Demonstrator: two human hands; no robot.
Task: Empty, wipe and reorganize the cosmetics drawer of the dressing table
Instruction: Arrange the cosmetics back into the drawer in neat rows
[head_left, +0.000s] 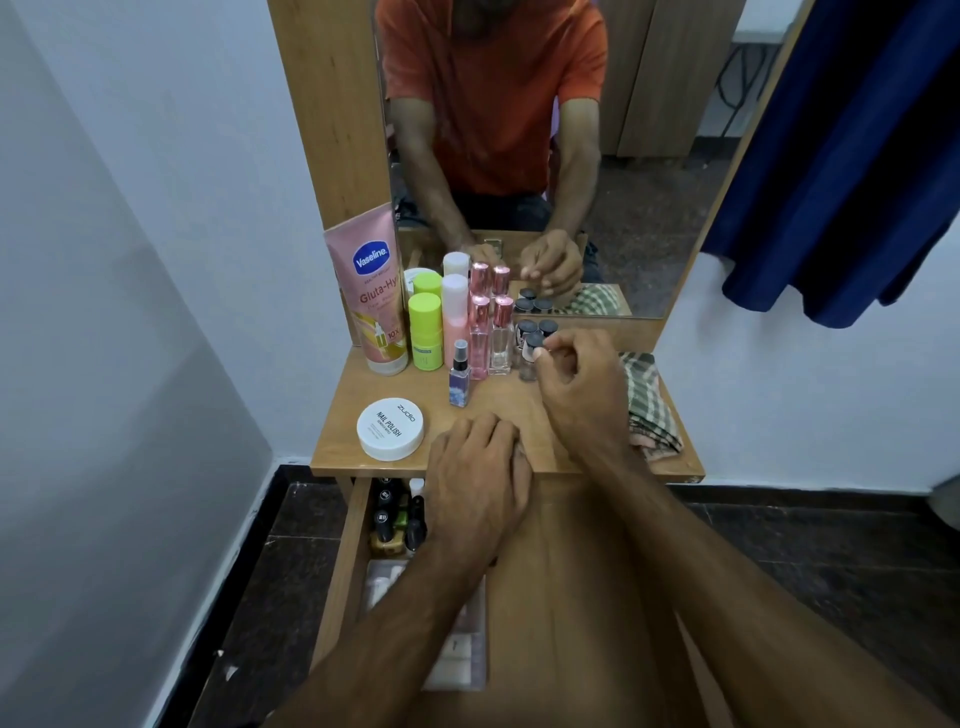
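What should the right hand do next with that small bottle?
Probably set the dark-capped bottle down beside the two like it and release: the right hand pinches its cap just above the tabletop, and nail polish bottles wait in the open drawer.

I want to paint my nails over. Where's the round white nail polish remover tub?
The white tub sits on the tabletop's front left corner, just left of the left hand.

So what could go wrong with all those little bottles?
The right hand is pinching a small dark-capped bottle right beside two others and the tall pink-capped glass bottles. A bump could topple them like dominoes. The open drawer sticks out below the tabletop, so anything knocked off the front edge might drop in onto the nail polish bottles.
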